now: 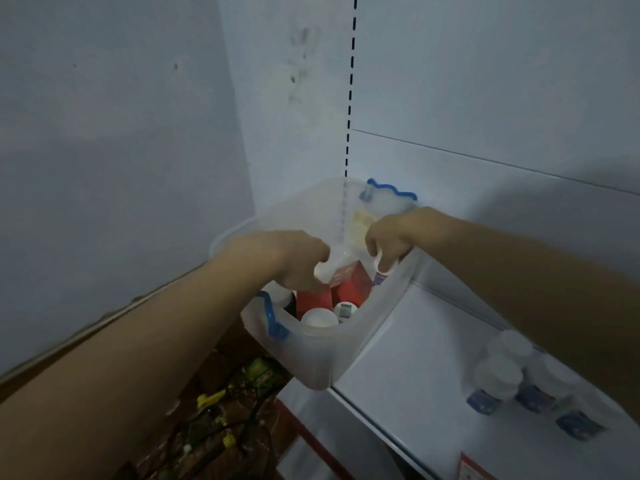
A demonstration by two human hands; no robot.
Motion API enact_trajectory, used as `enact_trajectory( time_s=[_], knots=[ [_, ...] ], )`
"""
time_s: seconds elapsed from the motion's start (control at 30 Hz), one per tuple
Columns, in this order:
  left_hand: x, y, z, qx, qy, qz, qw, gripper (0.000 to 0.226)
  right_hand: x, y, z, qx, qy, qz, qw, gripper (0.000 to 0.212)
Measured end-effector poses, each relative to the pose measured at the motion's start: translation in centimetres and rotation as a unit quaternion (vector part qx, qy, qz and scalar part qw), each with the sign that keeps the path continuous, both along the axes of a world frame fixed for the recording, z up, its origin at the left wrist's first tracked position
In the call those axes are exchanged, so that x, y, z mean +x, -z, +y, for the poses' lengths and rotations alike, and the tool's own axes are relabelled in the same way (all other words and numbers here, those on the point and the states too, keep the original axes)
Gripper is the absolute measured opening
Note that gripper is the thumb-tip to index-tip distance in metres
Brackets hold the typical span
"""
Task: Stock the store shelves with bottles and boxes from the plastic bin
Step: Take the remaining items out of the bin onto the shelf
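Note:
A clear plastic bin (322,355) with blue handle clips sits at the left end of a white shelf (408,368), partly overhanging its edge. Inside lie red boxes (348,282) and white-capped bottles (319,318). My left hand (294,259) reaches into the bin and its fingers curl round a white bottle cap (320,270) beside the red boxes. My right hand (391,237) is over the bin's right side and grips a white-capped bottle (382,271) with a purple label.
Several white-capped bottles with blue labels (502,382) stand on the shelf at the right. A slotted upright (350,88) runs up the white back panel. Left of the shelf, low down, lie cardboard and cluttered packaging (221,410). A red-edged lower shelf (304,434) shows below.

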State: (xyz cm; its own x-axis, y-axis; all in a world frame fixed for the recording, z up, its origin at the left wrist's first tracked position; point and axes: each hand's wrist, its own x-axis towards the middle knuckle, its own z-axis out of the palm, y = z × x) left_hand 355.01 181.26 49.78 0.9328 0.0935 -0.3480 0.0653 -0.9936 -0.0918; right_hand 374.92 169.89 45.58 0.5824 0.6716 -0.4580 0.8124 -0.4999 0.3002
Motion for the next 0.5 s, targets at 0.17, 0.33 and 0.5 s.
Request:
enact_trajectory(
  time_s=[0.17, 0.33, 0.5],
  knots=[
    [1.0, 2.5, 0.7, -0.092, -0.002, 0.123, 0.988, 0.074, 0.3, 0.5, -0.2, 0.081, 0.008, 0.024, 0.996, 0.037],
    [1.4, 3.1, 1.1, -0.088, 0.020, 0.163, 0.983, 0.092, 0.0, -1.9, -1.9, 0.294, 0.006, 0.044, 0.955, 0.025],
    [1.5, 3.5, 0.7, -0.016, 0.069, 0.159, 0.985, 0.096, -3.4, -4.8, -7.0, 0.593, 0.078, 0.147, 0.788, 0.015]
  ],
)
